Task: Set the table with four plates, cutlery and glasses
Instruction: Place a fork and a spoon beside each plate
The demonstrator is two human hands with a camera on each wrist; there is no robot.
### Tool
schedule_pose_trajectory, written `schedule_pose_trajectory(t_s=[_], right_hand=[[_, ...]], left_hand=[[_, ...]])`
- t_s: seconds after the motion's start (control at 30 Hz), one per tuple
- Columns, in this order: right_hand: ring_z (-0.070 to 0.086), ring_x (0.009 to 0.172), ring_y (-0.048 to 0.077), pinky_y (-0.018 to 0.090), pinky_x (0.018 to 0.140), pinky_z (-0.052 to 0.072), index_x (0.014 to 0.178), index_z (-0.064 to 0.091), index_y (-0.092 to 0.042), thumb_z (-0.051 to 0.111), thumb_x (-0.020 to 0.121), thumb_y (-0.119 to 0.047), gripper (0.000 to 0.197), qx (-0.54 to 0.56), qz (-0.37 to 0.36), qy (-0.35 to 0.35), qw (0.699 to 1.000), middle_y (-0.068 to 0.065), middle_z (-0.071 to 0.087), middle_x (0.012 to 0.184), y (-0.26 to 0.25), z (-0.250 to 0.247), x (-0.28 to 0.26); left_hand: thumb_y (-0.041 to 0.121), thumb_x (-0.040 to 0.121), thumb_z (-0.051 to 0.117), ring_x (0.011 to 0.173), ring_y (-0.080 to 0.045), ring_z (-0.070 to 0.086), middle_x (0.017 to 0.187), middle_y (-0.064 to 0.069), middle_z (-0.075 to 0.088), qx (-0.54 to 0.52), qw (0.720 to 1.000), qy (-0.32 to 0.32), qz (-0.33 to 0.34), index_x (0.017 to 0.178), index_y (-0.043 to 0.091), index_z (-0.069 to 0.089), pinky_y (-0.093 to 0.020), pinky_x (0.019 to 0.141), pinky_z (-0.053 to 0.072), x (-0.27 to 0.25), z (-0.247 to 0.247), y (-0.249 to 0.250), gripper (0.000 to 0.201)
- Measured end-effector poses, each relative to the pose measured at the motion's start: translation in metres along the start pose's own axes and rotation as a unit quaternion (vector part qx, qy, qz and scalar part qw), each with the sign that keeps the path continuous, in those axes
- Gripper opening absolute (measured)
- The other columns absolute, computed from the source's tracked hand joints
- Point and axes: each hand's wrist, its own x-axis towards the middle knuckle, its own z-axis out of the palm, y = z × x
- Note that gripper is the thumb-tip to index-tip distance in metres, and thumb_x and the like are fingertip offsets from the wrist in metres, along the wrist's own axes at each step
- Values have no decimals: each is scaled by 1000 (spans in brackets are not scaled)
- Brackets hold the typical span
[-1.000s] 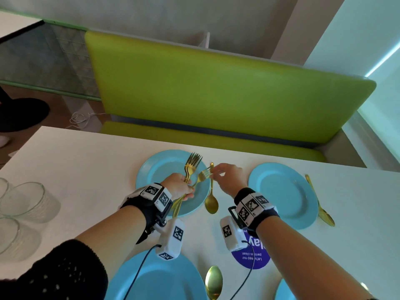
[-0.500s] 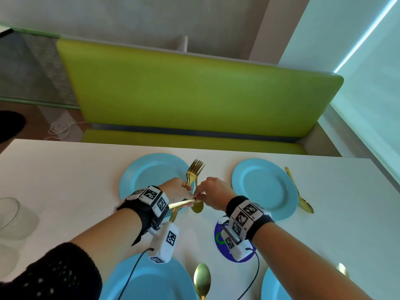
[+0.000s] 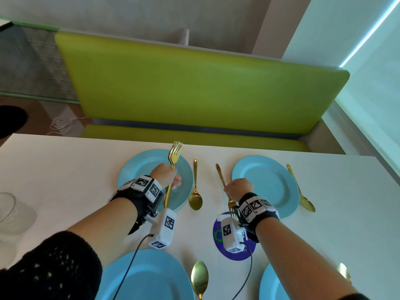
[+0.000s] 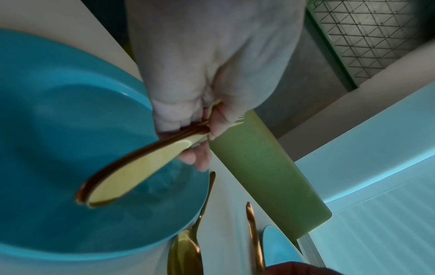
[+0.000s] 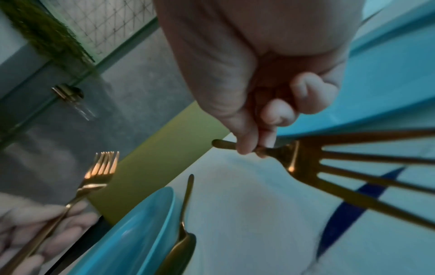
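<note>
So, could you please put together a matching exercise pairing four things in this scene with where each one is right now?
Things:
1. bundle of gold forks
2. single gold fork
3. gold spoon
4. drinking glass

Places:
A. lying on the table between the two far blue plates
B. held in the right hand
C. standing at the table's left edge
D. held in the left hand over the far left plate

Pairs: 1-D, 2-B, 3-A, 4-C
</note>
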Motion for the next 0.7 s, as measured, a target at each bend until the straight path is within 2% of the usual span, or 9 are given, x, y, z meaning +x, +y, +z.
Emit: schedule_pose_trajectory(t_s=[0.07, 0.1, 0.13, 0.23, 0.33, 0.43, 0.5, 0.6, 0.7], right_hand=[[56, 68, 15, 20, 51, 41, 83, 60, -8, 49, 92, -23, 20, -20, 34, 7, 999, -1, 56, 70, -3, 7, 3], [51, 60, 13, 19, 44, 32, 80, 57, -9, 50, 91, -23, 19, -14, 49, 6, 999, -2, 49, 63, -5, 10, 4], [50, 59, 14, 19, 41, 28, 77, 55, -9, 52, 90, -21, 19, -9, 60, 6, 998, -2, 45, 60, -6, 13, 7], [54, 68, 20, 21, 39, 27, 61, 46, -11, 54, 85, -14, 25, 45, 86, 22, 995, 0, 44, 58, -7, 20, 11], [54, 61, 20, 20, 44, 35, 58, 44, -12, 56, 83, -11, 28, 77, 96, 41, 992, 0, 46, 58, -9, 18, 11], [60, 70, 24, 25, 59, 48, 60, 47, -11, 60, 79, -10, 24, 100, 106, 52, 988, 3, 53, 63, -10, 18, 12], [66, 74, 26, 28, 64, 54, 65, 54, -9, 61, 77, -10, 14, 129, 109, 56, 984, 6, 62, 73, -9, 18, 12], [67, 77, 27, 30, 67, 55, 76, 58, -10, 62, 76, -13, 5, 146, 113, 69, 980, 6, 62, 78, -8, 15, 10], [66, 86, 28, 30, 68, 53, 92, 57, -10, 63, 78, -18, 18, 163, 126, 77, 976, 6, 58, 82, -2, 13, 11]], left_hand=[[3, 98, 37, 59, -20, 52, 72, -12, 54, 1, 1000, -4, 8, 78, 2, 46, -28, 56, 41, -1, 3, 2, 22], [3, 98, 38, 59, -20, 52, 72, -12, 54, 1, 1000, -6, 9, 77, 3, 45, -27, 56, 41, -2, 5, 3, 23], [3, 98, 37, 59, -19, 51, 71, -11, 53, 0, 1000, -10, 8, 76, 5, 45, -27, 56, 40, -2, 6, 3, 23], [0, 97, 35, 58, -17, 47, 69, -8, 47, -10, 1000, -23, -1, 72, 11, 40, -24, 54, 36, -2, 10, 4, 28], [-1, 96, 33, 58, -16, 44, 69, -7, 44, -20, 999, -28, -9, 72, 13, 38, -23, 53, 34, -4, 13, 4, 29], [0, 97, 34, 58, -15, 44, 69, -7, 44, -29, 999, -32, -19, 76, 12, 39, -22, 54, 34, -5, 15, 6, 25], [0, 97, 34, 58, -15, 42, 68, -6, 42, -35, 999, -33, -25, 76, 12, 38, -22, 54, 32, -5, 15, 7, 25], [0, 98, 33, 57, -14, 40, 67, -5, 39, -39, 998, -26, -36, 71, 13, 36, -21, 53, 30, -6, 15, 6, 30], [5, 99, 34, 56, -13, 46, 66, -4, 48, -54, 998, -5, -40, 68, 12, 42, -21, 55, 38, -6, 17, 3, 33]])
